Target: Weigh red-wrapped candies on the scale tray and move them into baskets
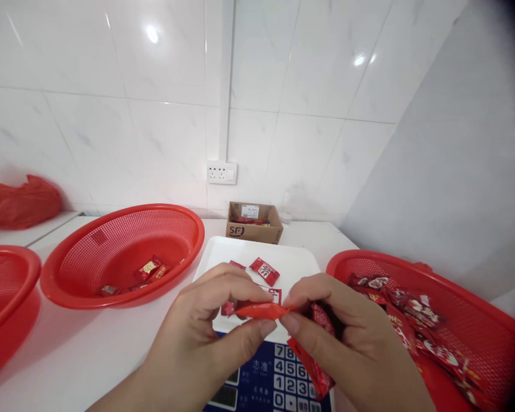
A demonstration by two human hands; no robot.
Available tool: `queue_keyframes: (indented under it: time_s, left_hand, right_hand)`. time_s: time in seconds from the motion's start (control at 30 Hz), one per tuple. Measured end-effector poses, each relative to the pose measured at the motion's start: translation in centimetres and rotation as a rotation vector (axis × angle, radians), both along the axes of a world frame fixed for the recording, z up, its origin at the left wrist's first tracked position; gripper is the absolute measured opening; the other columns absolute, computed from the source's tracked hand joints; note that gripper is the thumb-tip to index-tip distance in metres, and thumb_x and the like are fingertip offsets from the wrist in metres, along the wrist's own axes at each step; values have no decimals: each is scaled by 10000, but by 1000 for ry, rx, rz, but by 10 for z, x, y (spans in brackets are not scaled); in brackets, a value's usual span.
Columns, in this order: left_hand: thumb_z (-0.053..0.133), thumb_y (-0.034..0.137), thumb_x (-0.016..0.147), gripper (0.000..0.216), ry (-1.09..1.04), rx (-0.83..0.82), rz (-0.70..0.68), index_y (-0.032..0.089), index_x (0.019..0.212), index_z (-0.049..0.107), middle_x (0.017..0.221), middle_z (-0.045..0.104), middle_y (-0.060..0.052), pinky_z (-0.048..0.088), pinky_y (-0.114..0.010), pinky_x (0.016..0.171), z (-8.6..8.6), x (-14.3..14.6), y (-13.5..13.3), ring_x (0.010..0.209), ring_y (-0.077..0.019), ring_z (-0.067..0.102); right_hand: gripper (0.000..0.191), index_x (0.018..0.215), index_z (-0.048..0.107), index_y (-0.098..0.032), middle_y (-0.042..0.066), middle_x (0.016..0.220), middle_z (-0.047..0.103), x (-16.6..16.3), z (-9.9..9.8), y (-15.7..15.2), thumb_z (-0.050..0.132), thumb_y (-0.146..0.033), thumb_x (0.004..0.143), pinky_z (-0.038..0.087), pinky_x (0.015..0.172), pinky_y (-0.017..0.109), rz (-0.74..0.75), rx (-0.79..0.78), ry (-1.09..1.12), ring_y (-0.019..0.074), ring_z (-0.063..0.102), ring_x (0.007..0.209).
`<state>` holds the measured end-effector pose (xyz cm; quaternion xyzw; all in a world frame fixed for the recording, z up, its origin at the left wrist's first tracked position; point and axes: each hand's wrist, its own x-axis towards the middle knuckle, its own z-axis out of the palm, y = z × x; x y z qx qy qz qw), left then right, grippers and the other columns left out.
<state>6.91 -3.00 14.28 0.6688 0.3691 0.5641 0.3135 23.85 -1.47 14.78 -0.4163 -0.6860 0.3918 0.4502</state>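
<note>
Both of my hands meet over a weighing scale with a white tray. My left hand pinches one end of a red candy packet between thumb and fingers. My right hand pinches the other end and also holds more red packets in its palm. A few red packets lie on the white tray just beyond my fingers.
A red mesh basket at the left holds a few packets. Another red basket at the right holds several packets. A third red basket sits at far left. A small cardboard box stands by the tiled wall, a red bag back left.
</note>
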Motion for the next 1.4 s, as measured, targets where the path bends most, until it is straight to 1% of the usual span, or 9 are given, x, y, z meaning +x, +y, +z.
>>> queue_keyframes:
  time_s: [0.2, 0.37, 0.6, 0.73, 0.8, 0.9, 1.03, 1.27, 1.4]
  left_hand:
    - [722, 152, 774, 148, -37, -30, -84, 262, 873, 708, 839, 650, 19, 505, -173, 675, 3, 0, -2, 799, -111, 606]
    - [699, 143, 798, 107, -27, 33, -89, 237, 849, 709, 812, 663, 6, 508, -204, 681, 3, 1, -2, 768, -122, 616]
    - [685, 165, 811, 47, -24, 71, -61, 206, 789, 690, 747, 645, 1, 479, -210, 591, 3, 2, -3, 669, -113, 593]
    - [701, 223, 809, 31, -51, -8, -82, 205, 787, 687, 743, 643, 2, 468, -218, 612, 3, 2, -1, 694, -121, 587]
    - [738, 277, 774, 106, -72, -77, -86, 201, 788, 666, 750, 627, 9, 455, -215, 604, 2, 2, 1, 690, -118, 572]
    - [768, 387, 726, 287, -61, -161, -103, 178, 680, 576, 670, 554, 30, 388, -198, 523, 0, 4, 2, 613, -96, 495]
    - [668, 510, 785, 449, -10, -174, -185, 170, 575, 461, 569, 424, 42, 309, -219, 483, 0, 7, 2, 546, -88, 390]
    - [601, 475, 836, 441, -33, -185, -232, 182, 551, 435, 560, 382, 32, 303, -257, 487, 1, 9, -1, 529, -103, 381]
    - [605, 519, 824, 458, -3, -191, -212, 182, 554, 454, 545, 373, 36, 300, -250, 463, 2, 9, -1, 510, -97, 368]
  right_hand:
    - [104, 693, 626, -232, -52, 534, 487, -1, -1, -5, 607, -252, 793, 318, 437, 205, 22, 25, 34, 99, 396, 486]
    - [94, 707, 664, -256, -43, 559, 526, 0, -1, -5, 617, -246, 788, 323, 465, 220, 18, 104, -7, 105, 413, 510]
    - [94, 727, 684, -254, -21, 585, 548, 2, -1, -6, 623, -268, 797, 324, 472, 240, 65, 56, 11, 123, 451, 543]
    - [135, 692, 650, -234, -24, 568, 514, 0, -2, -6, 630, -308, 802, 315, 462, 235, 47, -5, 48, 118, 427, 531]
    - [156, 692, 623, -224, -27, 566, 500, -1, -1, -5, 630, -331, 806, 325, 465, 233, 44, -39, 84, 117, 420, 525]
    - [174, 703, 608, -221, -34, 569, 486, -1, 1, -4, 634, -358, 808, 339, 470, 227, 98, -100, 98, 115, 414, 525]
    - [221, 691, 607, -224, -19, 601, 519, 0, 2, -4, 637, -409, 808, 362, 493, 226, 135, -120, 115, 129, 467, 572]
    - [222, 691, 613, -236, -23, 575, 506, -2, 4, -7, 648, -426, 800, 380, 500, 236, 154, -143, 101, 138, 468, 559]
    - [236, 693, 626, -244, -31, 576, 489, -1, 2, -6, 643, -449, 808, 327, 483, 230, 151, -108, 104, 122, 417, 542]
